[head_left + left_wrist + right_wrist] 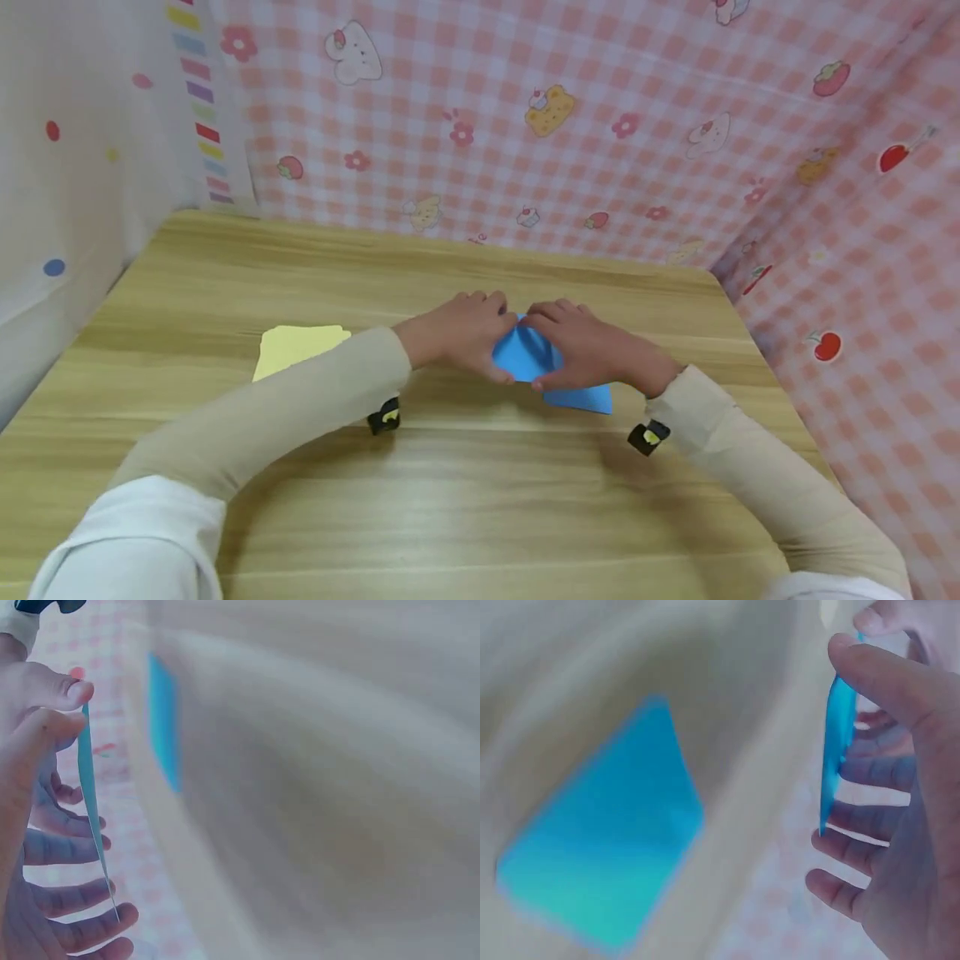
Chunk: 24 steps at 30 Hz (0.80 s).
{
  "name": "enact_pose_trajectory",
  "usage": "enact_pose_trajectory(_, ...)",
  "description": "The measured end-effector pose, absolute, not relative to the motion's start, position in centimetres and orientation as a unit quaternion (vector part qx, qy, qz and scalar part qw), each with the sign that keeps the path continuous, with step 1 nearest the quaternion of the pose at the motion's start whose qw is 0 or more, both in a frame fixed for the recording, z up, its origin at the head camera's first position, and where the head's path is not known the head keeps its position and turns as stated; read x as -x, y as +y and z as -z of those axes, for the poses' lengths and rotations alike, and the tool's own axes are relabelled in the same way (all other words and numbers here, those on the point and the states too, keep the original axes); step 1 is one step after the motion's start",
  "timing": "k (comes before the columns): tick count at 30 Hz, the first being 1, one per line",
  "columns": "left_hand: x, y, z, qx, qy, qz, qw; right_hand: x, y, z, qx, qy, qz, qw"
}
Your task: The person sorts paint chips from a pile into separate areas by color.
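Both hands hold one blue sheet of paper (pixel 521 357) up in front of me, over the table. My left hand (pixel 467 335) pinches its left side between thumb and fingers, and my right hand (pixel 591 348) pinches the right side. Seen nearly edge-on, the held sheet (pixel 88 776) looks like a thin strip in the left wrist view. In the right wrist view, fingers lie behind the sheet (pixel 838 739) and the thumb is at its near edge. A second blue piece of paper (pixel 583 398) lies on the table under the right hand, partly hidden in the head view.
Yellow paper (pixel 296 346) lies on the wooden table (pixel 465 508) at the left, partly covered by my left forearm. A pink checked cloth (pixel 480 125) hangs behind the table and along the right side. Small black devices (pixel 385 415) sit under both wrists.
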<state>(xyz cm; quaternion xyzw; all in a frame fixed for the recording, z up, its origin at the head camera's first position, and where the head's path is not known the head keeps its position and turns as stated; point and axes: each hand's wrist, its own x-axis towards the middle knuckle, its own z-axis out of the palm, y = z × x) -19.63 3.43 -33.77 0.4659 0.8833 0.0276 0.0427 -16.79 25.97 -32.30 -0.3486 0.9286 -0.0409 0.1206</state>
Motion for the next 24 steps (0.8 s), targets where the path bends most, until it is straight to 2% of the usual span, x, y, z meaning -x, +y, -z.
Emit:
enact_pose_trajectory(4, 20.3, 8.3, 33.1, -0.482, 0.875, -0.024, 0.046, 16.0, 30.4, 31.1, 0.297, 0.945, 0.058, 0.123)
enact_pose_trajectory(9, 20.0, 11.4, 35.9, -0.492, 0.868, -0.014, 0.067, 14.8, 32.8, 34.6, 0.274, 0.951, 0.083, 0.117)
enact_pose_trajectory(12, 19.7, 11.0, 38.2, -0.477, 0.874, -0.008, 0.09, 15.0, 32.2, 37.4, 0.289, 0.945, 0.09, 0.124)
enact_pose_trajectory(15, 19.7, 10.2, 39.4, -0.464, 0.881, -0.014, 0.092, 15.5, 31.4, 38.6, 0.291, 0.943, 0.089, 0.134)
enact_pose_trajectory(19, 20.2, 9.4, 38.8, -0.454, 0.888, -0.02, 0.077, 16.6, 30.8, 37.6, 0.293, 0.943, 0.073, 0.139)
enact_pose_trajectory(24, 21.2, 7.7, 35.7, -0.455, 0.887, -0.018, 0.076, 17.4, 31.3, 34.4, 0.285, 0.947, 0.076, 0.131)
